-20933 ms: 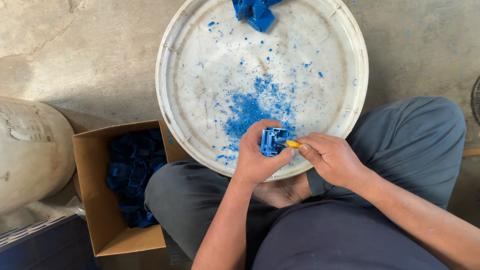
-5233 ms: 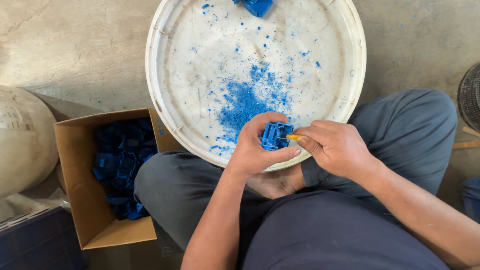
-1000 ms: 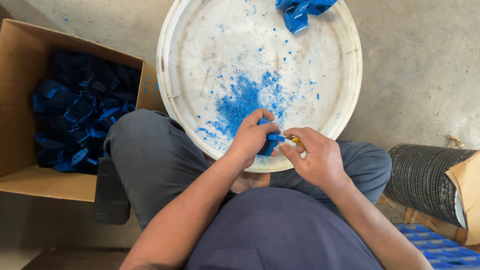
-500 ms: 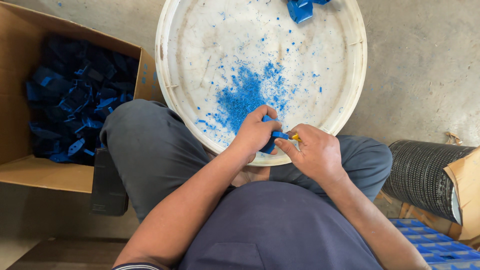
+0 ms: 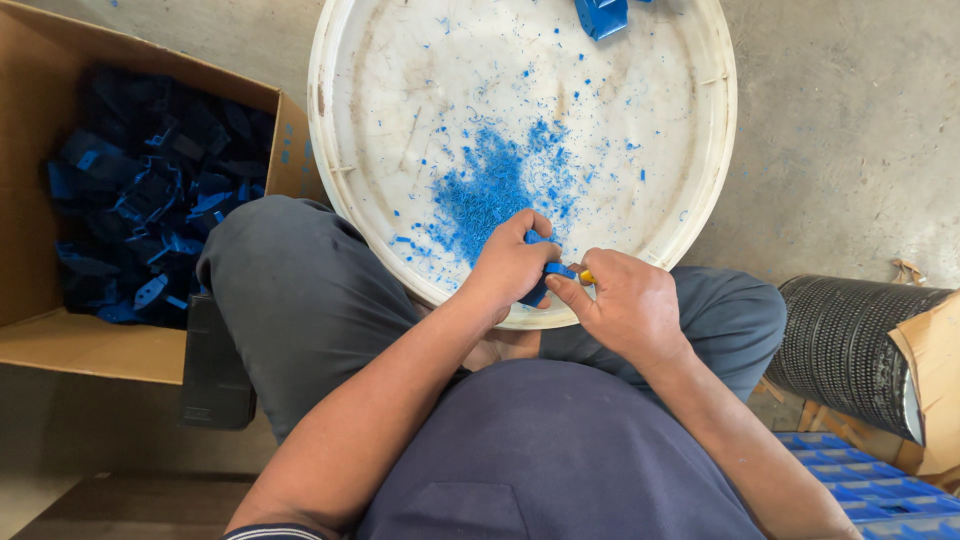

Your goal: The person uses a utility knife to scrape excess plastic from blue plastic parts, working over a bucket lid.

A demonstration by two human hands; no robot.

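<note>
At frame centre our left hand (image 5: 512, 262) clamped on a mostly hidden blue plastic part (image 5: 540, 283), our right hand (image 5: 622, 305) closed on a yellow-handled tool (image 5: 583, 276), cardboard box (image 5: 130, 345) of blue parts at left, white round tray (image 5: 690, 190) above.

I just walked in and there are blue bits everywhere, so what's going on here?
A person sits on the floor with a round white tray on their lap. The left hand grips a small blue plastic part; the right hand holds a yellow-handled tool against it. Blue shavings lie piled on the tray, another blue piece sits at its far edge, and a cardboard box of blue parts stands to the left.
</note>
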